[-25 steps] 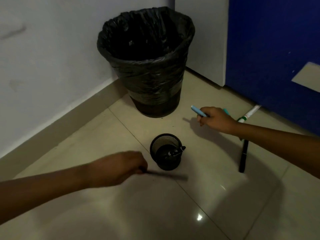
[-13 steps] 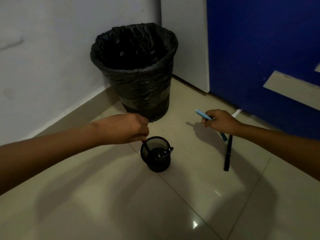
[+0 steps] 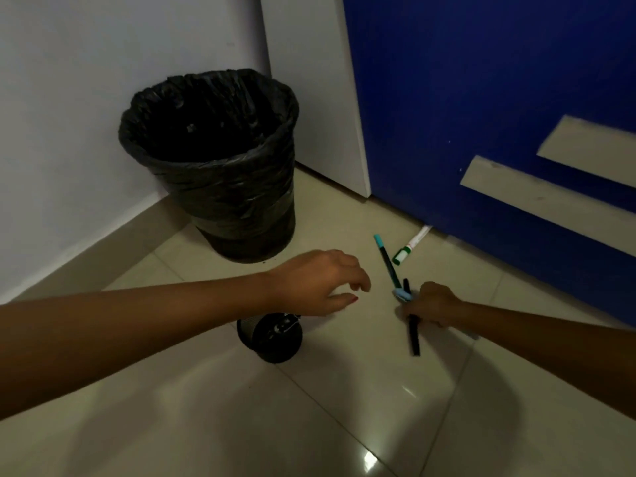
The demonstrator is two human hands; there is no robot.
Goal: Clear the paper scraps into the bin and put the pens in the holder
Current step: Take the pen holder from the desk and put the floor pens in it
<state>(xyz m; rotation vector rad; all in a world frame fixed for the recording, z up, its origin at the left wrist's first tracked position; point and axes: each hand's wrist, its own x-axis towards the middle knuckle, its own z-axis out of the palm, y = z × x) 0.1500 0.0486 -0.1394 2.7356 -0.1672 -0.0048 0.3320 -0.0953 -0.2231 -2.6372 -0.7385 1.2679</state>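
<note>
The black mesh holder [image 3: 275,346] stands on the floor, its far rim hidden under my left hand [image 3: 320,284], which hovers above it open and holding nothing. Pen ends [image 3: 284,326] show inside the holder. My right hand [image 3: 432,304] is down at the floor, shut on a light blue pen [image 3: 402,295] whose end sticks out to the left. Its fingers also lie over a black pen [image 3: 413,337] on the tiles. A teal-capped pen [image 3: 387,261] and a white marker with a green band [image 3: 407,248] lie just beyond. The black-lined bin [image 3: 241,201] stands in the corner.
A white wall [image 3: 69,132] runs along the left. A blue door or panel [image 3: 481,115] closes the right side, and the white marker reaches to its foot. Glossy beige tiles [image 3: 309,425] cover the floor. No paper scraps are in view.
My left hand carried a dark pen to the holder, let it go and moved right, now open. My right hand came down with the blue pen onto the black pen.
</note>
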